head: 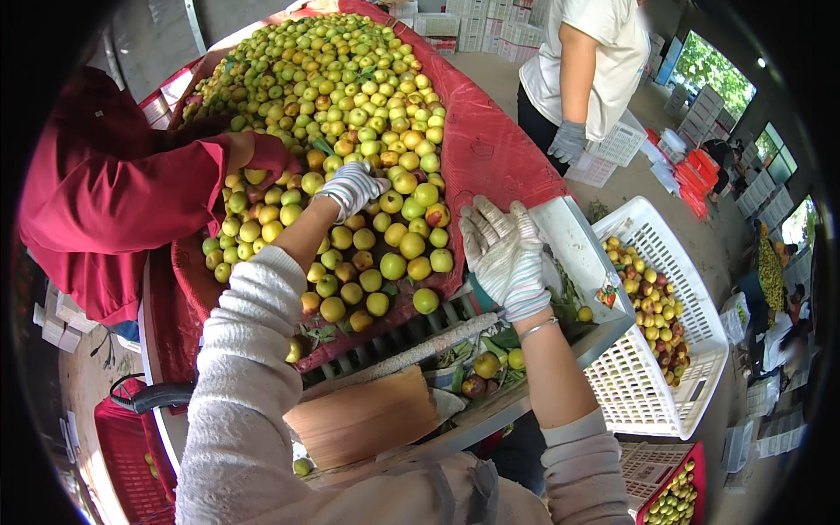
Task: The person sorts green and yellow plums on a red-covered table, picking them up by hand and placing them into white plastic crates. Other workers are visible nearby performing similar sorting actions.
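Observation:
A large heap of round yellow-green fruit (341,98), some with reddish-brown patches, lies on a table lined with red cloth (492,131). My left hand (354,188), in a white glove with coloured stripes, reaches into the near part of the heap. Its fingers curl down among the fruit, so whether they grip one is hidden. To the right of the heap, my right hand (505,256) is turned palm up in a soiled striped glove. Its fingers are spread and nothing rests in the palm. Loose fruit (426,300) sits by the table's near edge.
A co-worker's red-gloved hand (272,157) works in the heap at left. Another person (584,72) stands beyond the table. At right is a white plastic crate (695,328) with fruit. A wooden board (367,417) and leafy scraps lie in front of me.

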`<state>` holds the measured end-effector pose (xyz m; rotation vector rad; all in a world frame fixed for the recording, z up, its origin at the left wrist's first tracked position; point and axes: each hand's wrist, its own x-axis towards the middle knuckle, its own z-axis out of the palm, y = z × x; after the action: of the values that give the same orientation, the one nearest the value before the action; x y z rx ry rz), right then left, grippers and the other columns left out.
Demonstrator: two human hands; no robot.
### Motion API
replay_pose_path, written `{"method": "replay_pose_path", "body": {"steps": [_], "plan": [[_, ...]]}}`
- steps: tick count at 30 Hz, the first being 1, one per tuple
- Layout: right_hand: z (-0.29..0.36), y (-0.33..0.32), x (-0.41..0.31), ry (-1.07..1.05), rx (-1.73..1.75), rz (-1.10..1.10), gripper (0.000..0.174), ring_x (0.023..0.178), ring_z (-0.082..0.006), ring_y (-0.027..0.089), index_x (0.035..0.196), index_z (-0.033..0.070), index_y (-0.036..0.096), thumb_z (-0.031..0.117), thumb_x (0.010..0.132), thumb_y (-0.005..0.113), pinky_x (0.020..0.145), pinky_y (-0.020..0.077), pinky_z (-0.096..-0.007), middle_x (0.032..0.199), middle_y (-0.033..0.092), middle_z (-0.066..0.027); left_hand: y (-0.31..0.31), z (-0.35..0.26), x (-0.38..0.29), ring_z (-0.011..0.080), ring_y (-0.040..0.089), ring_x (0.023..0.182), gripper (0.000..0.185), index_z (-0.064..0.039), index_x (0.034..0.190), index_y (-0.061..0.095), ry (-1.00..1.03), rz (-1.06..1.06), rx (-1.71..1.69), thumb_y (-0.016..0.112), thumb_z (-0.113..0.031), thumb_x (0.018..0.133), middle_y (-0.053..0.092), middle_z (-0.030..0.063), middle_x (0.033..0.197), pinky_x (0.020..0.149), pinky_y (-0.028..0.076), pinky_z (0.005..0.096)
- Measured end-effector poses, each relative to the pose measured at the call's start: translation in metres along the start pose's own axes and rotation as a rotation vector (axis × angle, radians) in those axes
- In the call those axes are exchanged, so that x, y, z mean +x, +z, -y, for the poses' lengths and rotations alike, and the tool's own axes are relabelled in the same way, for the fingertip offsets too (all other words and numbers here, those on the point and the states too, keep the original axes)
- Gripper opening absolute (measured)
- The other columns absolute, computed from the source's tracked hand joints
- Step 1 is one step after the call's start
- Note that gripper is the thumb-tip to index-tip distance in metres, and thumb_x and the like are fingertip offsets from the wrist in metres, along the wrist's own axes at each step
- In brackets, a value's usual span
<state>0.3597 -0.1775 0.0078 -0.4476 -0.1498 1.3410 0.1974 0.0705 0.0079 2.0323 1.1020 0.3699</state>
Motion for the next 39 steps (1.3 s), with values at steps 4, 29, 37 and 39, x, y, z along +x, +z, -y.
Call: {"method": "replay_pose_path", "body": {"steps": [4,29,37,39], "plan": [[0.012,-0.003,-0.006,-0.024,-0.131,0.026,0.06,0.098,-0.0249,0.064,0.127,0.001,0.052,0.05,0.092,0.055,0.084,0.0558,-0.0351,0.115,0.061,-0.0169,0.014,-0.035,-0.02,0.0338,0.065,0.088,0.061,0.004,0.117,0.06,0.182,0.257,0.627,0.068,-0.045,0.083,0.068,0.0203,0.096,0.078,0.051,0.0418],[-0.001,0.009,-0.001,0.04,-0.347,0.05,0.068,0.113,-0.0289,0.057,0.138,0.003,0.043,0.055,0.095,0.044,0.098,0.045,-0.0424,0.126,0.056,-0.0183,0.039,-0.042,0.06,0.0221,0.063,0.105,0.046,-0.007,0.125,0.061,0.305,0.38,0.967,0.066,-0.027,0.084,0.065,0.0112,0.12,0.076,0.055,0.0362],[0.001,0.012,-0.015,0.093,-0.045,-0.002,0.06,0.122,-0.031,0.052,0.135,0.009,0.044,0.054,0.095,0.044,0.099,0.0473,-0.0505,0.133,0.049,-0.0181,0.066,-0.145,-0.106,0.0262,0.06,0.105,0.049,-0.004,0.124,0.061,0.545,0.133,0.575,0.063,-0.041,0.091,0.063,0.0163,0.117,0.093,0.049,0.0351],[0.003,-0.014,-0.005,0.149,0.128,0.095,0.052,0.112,-0.0286,0.058,0.124,0.008,0.051,0.051,0.096,0.045,0.092,0.0546,-0.047,0.12,0.058,-0.0131,0.062,-0.146,-0.116,0.0315,0.057,0.111,0.049,-0.003,0.125,0.06,0.613,0.195,0.52,0.061,-0.04,0.093,0.062,0.0202,0.117,0.101,0.043,0.0399]]}}
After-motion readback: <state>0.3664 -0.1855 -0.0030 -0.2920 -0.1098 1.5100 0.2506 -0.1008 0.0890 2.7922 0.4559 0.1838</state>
